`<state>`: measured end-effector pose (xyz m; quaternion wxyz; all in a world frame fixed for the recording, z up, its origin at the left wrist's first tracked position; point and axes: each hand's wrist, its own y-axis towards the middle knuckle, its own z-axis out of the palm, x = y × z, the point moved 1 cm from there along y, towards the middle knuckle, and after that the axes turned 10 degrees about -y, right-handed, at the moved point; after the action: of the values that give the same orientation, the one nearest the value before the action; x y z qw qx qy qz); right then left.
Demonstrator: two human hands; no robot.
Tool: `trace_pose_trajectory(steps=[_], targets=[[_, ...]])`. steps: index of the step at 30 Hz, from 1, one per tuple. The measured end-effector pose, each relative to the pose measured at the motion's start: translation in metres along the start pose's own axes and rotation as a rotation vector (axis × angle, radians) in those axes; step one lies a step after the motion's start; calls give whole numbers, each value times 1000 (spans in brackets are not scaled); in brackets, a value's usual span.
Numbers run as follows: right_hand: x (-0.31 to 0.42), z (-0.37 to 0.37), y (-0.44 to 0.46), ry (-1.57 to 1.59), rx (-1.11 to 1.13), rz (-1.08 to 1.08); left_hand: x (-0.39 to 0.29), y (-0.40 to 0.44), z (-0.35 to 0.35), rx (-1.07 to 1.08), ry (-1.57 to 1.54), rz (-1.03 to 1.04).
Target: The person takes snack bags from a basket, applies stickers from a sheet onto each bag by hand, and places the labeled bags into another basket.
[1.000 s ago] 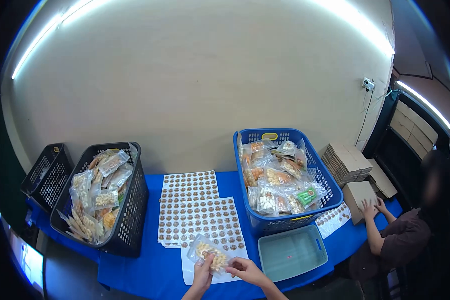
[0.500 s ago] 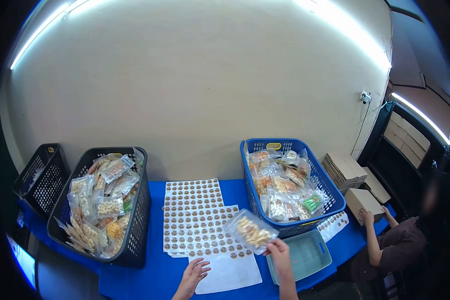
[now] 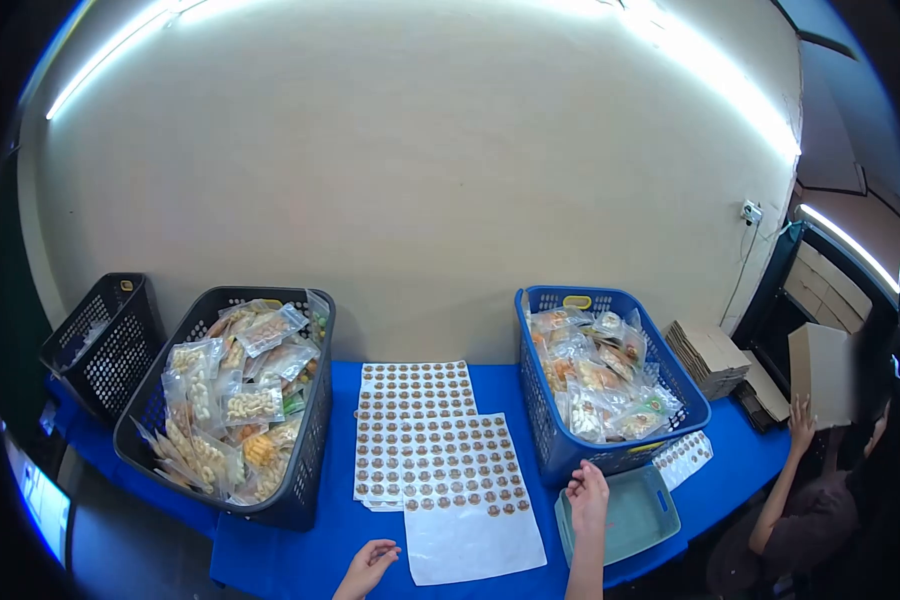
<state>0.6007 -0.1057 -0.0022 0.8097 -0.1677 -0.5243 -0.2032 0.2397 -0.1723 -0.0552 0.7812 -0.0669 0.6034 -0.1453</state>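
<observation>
My right hand point(image 3: 589, 492), bare with loosely bent fingers, is raised just in front of the blue basket point(image 3: 630, 452), over the edge of the green tray point(image 3: 625, 535). No packet shows in it. My left hand point(image 3: 368, 567) is low at the table's front, beside the sticker sheet point(image 3: 475, 555), its fingers slightly bent and nothing visible in them. Rows of round brown stickers cover the sheet's upper part, while its lower part is bare white. Clear plastic snack packets point(image 3: 595, 375) fill the blue basket.
A black basket point(image 3: 305, 440) of similar snack packets point(image 3: 255, 405) stands on the left, with another black basket point(image 3: 120, 340) behind it. More sticker sheets point(image 3: 415, 390) lie beneath the front one. At right are stacked flat cartons point(image 3: 705, 360) and a person holding a cardboard box point(image 3: 820, 375).
The snack packet has left my right hand, which is now raised near the blue basket. My left hand has drawn lower. The person at right has lifted the box. The view has shifted.
</observation>
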Motion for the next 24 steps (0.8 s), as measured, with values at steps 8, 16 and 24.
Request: trace_pose_trajectory(steps=[8,16,24], targets=[[-42,-1,-16,46,94,-34,-78,-9,-47,62,11,166],[-57,5,-47,-391,143,137,-176,-12,-75,221,80,103],[-161,-58,-41,-1407,648,12,-261,68,-132,-155,720,511]])
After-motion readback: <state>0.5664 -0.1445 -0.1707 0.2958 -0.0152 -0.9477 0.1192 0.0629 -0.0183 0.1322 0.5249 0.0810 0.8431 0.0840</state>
